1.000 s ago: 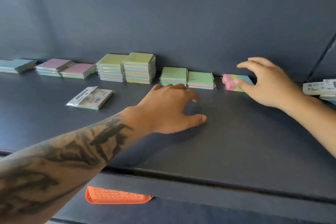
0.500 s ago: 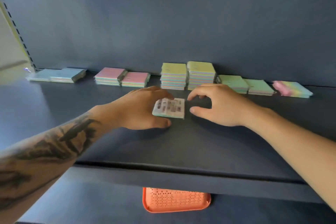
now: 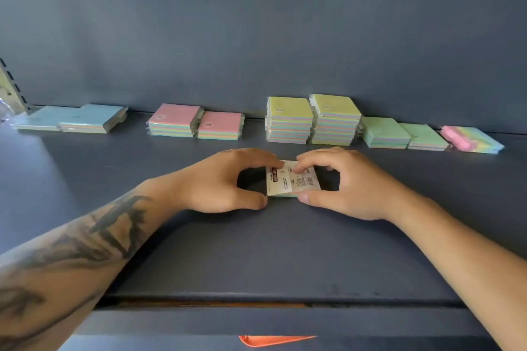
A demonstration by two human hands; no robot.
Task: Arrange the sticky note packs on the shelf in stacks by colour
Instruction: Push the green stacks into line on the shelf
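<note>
Overhead, a dark blue shelf (image 3: 285, 251) backed by a matching wall panel (image 3: 256, 23), orange tray (image 3: 273, 340) peeking out below the near edge. Along the far edge, left to right: blue packs (image 3: 85, 118), pink packs (image 3: 196, 125), tall yellow stacks (image 3: 312, 120), green packs (image 3: 402, 134), a pastel multicolour pack (image 3: 472, 139). Nearer, mid-shelf, a label-up pack (image 3: 292, 178) pinched between left hand (image 3: 219, 182) and right hand (image 3: 345, 184), thumbs on its near edge, fingers curled over the far one

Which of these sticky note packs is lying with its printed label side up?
The pack pinched between the left hand and right hand. Every pack along the back wall shows a plain coloured top.
</note>
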